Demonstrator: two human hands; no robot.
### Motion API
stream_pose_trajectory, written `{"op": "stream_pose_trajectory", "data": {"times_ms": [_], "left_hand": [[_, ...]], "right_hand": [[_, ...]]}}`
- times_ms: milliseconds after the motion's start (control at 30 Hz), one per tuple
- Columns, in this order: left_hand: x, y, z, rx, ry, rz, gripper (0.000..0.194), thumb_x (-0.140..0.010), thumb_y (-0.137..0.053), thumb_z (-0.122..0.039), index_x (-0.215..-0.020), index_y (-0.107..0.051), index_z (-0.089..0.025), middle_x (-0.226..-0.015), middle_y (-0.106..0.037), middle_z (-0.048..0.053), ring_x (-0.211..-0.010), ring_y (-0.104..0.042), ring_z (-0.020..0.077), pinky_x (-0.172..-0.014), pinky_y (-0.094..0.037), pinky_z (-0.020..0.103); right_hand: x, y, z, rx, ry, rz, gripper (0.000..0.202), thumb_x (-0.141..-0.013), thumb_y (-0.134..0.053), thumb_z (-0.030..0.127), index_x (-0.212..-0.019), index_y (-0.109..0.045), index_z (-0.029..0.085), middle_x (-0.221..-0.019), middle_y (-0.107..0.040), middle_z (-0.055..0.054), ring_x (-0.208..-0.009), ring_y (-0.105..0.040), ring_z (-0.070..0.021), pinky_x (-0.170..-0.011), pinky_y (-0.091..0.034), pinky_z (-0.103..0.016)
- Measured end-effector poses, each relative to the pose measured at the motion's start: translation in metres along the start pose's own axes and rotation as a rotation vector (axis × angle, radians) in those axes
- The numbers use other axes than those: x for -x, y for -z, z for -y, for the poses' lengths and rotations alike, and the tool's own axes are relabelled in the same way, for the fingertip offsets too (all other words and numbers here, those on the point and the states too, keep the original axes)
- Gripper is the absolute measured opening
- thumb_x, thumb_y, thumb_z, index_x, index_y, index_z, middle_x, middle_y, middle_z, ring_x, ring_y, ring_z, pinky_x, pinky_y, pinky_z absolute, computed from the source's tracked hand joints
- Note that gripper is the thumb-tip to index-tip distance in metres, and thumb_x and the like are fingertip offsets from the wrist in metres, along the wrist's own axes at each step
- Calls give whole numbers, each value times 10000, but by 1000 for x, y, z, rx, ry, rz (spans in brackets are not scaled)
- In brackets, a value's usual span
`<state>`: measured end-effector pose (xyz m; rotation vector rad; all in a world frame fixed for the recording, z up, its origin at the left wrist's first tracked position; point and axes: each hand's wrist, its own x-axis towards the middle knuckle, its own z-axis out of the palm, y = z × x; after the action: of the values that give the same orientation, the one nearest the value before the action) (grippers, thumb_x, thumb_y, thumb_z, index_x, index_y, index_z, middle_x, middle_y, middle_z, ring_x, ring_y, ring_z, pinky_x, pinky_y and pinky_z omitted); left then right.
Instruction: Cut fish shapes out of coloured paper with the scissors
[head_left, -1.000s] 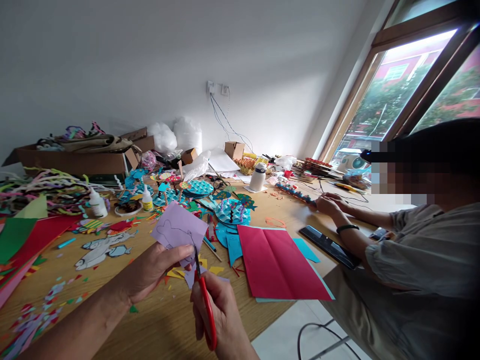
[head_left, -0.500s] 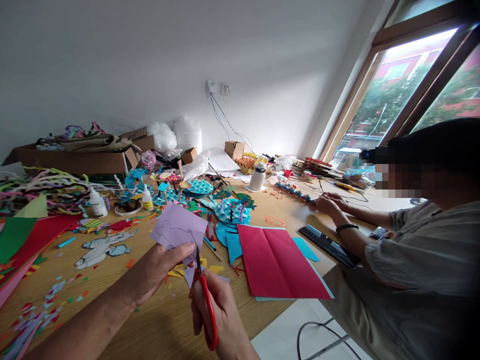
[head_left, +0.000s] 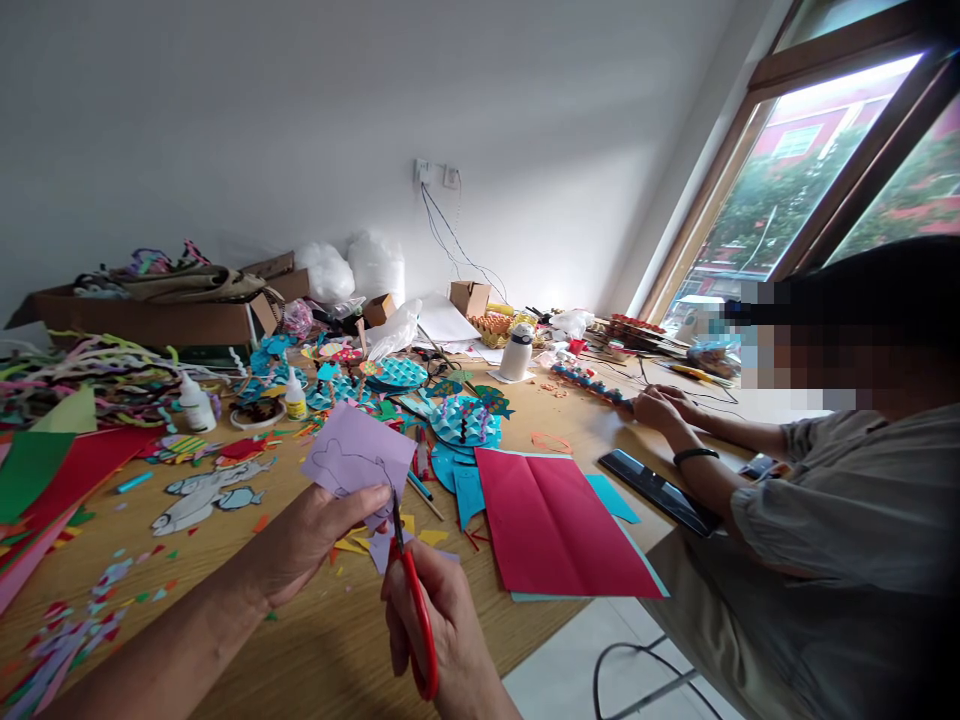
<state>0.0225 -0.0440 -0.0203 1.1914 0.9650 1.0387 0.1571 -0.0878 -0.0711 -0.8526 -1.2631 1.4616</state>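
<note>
Pinching purple paper (head_left: 358,455), the left hand (head_left: 319,535) steadies it; the right hand (head_left: 439,625) grips red-handled scissors (head_left: 421,630), blades at the paper's edge

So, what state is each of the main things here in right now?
Purple paper, outlined, held in left hand
Scissors, in right hand, blade opening unclear
Red sheet, creased, lying flat
Flask, upright, lidded
Larger glue bottle, upright
Smaller glue bottle, upright
Cardboard box, open, filled

The lilac sheet of paper (head_left: 356,455), marked with a dark outline, is held tilted above the table. The red-handled scissors (head_left: 420,625) point up and away, their blades at the sheet's lower edge.
</note>
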Motion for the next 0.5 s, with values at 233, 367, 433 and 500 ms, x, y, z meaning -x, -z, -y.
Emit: {"op": "stream_pose_trajectory", "data": {"times_ms": [233, 367, 433, 500], "left_hand": [[1, 0, -2, 13, 19, 24, 118, -746, -615, -313, -806, -637, -213, -811, -650, -17, -836, -558, 182, -821, -441, 298], [0, 0, -4, 20, 16, 23, 119, -740, -622, -298, -820, -636, -212, -849, -653, -8, -856, -552, 182, -813, -442, 289], [-1, 1, -4, 28, 14, 25, 122, -734, -625, -298, -825, -637, -219, -854, -652, -14, -855, -550, 178, -807, -444, 284], [-2, 2, -3, 25, 19, 33, 120, -725, -629, -304, -816, -638, -224, -819, -647, -22, -835, -552, 176, -794, -447, 281]], "right_hand": [[1, 1, 1, 2, 17, 34, 468, -777, -476, 601, -597, -401, 175, -424, -313, 91, -310, -305, -21, -295, -247, -114], [2, 1, 2, 26, 4, 21, 465, -774, -482, 598, -597, -404, 175, -415, -308, 94, -304, -300, -22, -290, -239, -115], [2, 1, 2, 44, 6, 16, 454, -777, -491, 583, -597, -406, 174, -417, -307, 94, -304, -297, -22, -290, -239, -116], [2, 2, 1, 63, 8, 8, 448, -782, -494, 572, -594, -409, 173, -418, -302, 95, -303, -294, -22, -288, -236, -117]]}}
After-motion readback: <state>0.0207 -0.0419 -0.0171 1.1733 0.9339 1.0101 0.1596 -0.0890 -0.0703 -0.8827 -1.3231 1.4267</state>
